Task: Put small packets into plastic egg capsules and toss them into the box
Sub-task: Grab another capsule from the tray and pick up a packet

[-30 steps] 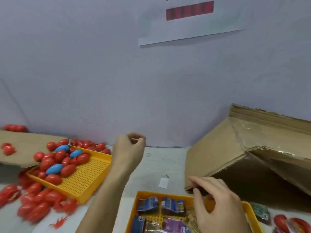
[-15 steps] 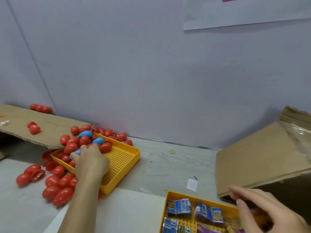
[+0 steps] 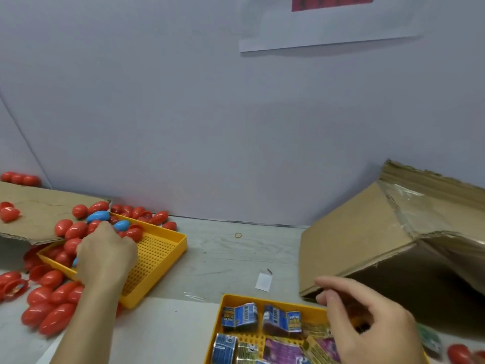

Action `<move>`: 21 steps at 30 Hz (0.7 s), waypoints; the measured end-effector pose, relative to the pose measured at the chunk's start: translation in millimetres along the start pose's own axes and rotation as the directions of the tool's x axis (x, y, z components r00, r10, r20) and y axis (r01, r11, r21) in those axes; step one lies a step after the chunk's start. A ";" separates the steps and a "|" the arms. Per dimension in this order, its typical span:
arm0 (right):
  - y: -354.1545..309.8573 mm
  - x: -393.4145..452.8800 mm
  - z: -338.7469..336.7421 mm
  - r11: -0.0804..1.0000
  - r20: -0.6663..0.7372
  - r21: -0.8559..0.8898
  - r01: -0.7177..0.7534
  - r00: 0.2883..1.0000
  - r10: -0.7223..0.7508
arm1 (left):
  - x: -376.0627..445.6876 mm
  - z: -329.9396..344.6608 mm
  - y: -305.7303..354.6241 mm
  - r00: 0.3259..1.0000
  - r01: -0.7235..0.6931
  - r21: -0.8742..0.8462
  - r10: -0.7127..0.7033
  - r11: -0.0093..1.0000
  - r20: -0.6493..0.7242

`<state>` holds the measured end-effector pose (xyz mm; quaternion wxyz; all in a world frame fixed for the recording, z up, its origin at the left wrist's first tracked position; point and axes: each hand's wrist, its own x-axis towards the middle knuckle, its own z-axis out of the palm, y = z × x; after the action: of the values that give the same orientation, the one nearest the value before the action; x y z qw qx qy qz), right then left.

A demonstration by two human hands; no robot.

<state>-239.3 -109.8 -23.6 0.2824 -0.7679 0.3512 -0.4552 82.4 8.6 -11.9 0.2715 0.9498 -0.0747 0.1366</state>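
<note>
A yellow tray (image 3: 168,248) at the left holds several red egg capsules (image 3: 76,229) and a few blue ones (image 3: 98,216). My left hand (image 3: 105,258) rests on this pile, fingers curled down among the capsules and hidden; a bit of blue shows under its left edge. A second yellow tray (image 3: 228,298) at the bottom holds small packets, blue (image 3: 238,316) and purple (image 3: 283,350). My right hand (image 3: 367,324) hovers over it, thumb and fingers pinching a small brownish packet (image 3: 350,307). The cardboard box (image 3: 354,245) lies tipped at the right, its dark opening facing me.
A cardboard flap (image 3: 39,214) overhangs the capsule tray at the left. Loose red capsules (image 3: 52,311) lie on the table below it, and one (image 3: 459,353) at the lower right. A rubber band (image 3: 238,235) and a white slip (image 3: 263,282) lie mid-table.
My left hand has come down from mid-air to the left and onto the capsule tray. My right hand's fingers have curled in over the packet tray. The view has shifted.
</note>
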 end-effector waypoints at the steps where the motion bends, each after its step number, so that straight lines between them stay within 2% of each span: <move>1: 1.0 -0.3 0.1 0.997 0.015 0.053 -0.051 0.999 0.050 | -0.7 -2.2 5.7 1.000 -0.007 -0.057 0.008 0.998 0.012; 3: 1.4 -1.4 -1.6 0.985 0.027 0.124 -0.116 0.993 0.114 | -4.7 -5.4 19.0 0.997 -0.051 -0.142 0.059 0.989 0.049; 4: 1.4 -2.0 -3.4 0.990 -0.002 0.105 -0.092 0.996 0.093 | -8.4 -7.5 27.2 0.992 -0.084 -0.194 0.101 0.977 0.080; 7: -4.0 -0.4 -7.2 0.993 -0.085 -0.078 0.084 0.992 -0.091 | -24.3 -19.7 56.0 0.966 -0.125 -0.479 0.218 0.869 0.143; 9: -5.3 -1.9 -12.1 0.981 -0.059 -0.149 0.125 0.989 -0.135 | -39.4 -28.1 80.6 0.951 -0.094 -0.622 0.254 0.778 0.174; 12: -7.6 -1.7 -19.5 0.972 0.142 -0.224 0.067 0.989 -0.035 | -75.2 -41.3 114.7 0.905 0.064 -0.740 0.273 0.669 0.325; 14: -7.4 -2.0 -23.6 0.977 0.275 -0.214 -0.006 0.959 0.066 | -105.2 -46.3 127.5 0.831 0.116 -0.724 0.332 0.680 0.446; 16: -6.4 -1.1 -23.6 0.971 0.358 -0.237 -0.020 0.928 0.107 | -136.6 -43.8 129.6 0.738 0.151 -0.714 0.403 0.684 0.542; 18: -5.2 -1.4 -20.4 0.961 0.408 -0.274 0.028 0.908 0.090 | -165.2 -37.8 123.1 0.679 0.219 -0.746 0.451 0.628 0.579; 21: -3.6 -2.9 -16.9 0.923 0.509 -0.364 0.128 0.857 0.082 | -189.8 -31.1 106.9 0.678 0.303 -0.812 0.486 0.499 0.552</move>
<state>-254.5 -107.3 -15.1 0.2041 -0.9057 0.3358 -0.1588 -128.1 -51.8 9.5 0.6434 0.6454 -0.2894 -0.2928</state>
